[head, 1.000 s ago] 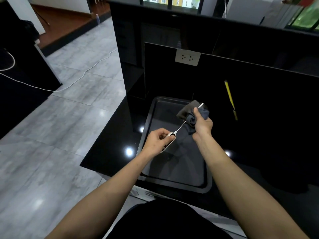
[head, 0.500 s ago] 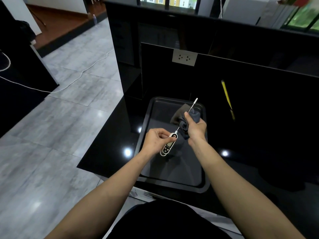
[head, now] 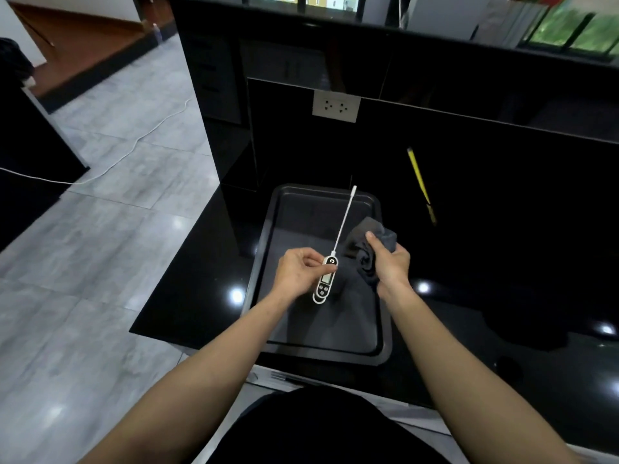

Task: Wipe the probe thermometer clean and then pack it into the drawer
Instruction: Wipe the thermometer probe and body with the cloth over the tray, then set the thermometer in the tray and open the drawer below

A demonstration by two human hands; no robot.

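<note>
- Probe thermometer [head: 325, 278] is out of the cloth [head: 371, 254] now. Half a second ago the cloth was wrapped around the thin metal stick; now the whole stick shows, bare and white, and points up and away.
- Cloth has moved off to the right side. It sits just beside the stick and is not touching it.
- Left hand [head: 301, 271] holds the thermometer by its white body. The thumb lies across the front and the fingers curl behind.
- Thermometer is up in the air over the dark tray [head: 264, 262], which sits on the shiny black counter [head: 201, 279].
- Right hand [head: 390, 262] grips the bunched grey cloth. The fingers curl around it and the thumb presses on top.
- Both arms reach forward from the bottom of the view, and the hands are close side by side.
- Thermometer's face has a small grey screen and round buttons under it. Any writing there is too small to read.
- A yellow stick-like thing [head: 418, 179] lies on the counter, well off to the right.
- A white wall socket [head: 336, 106] is on the black panel behind the tray.
</note>
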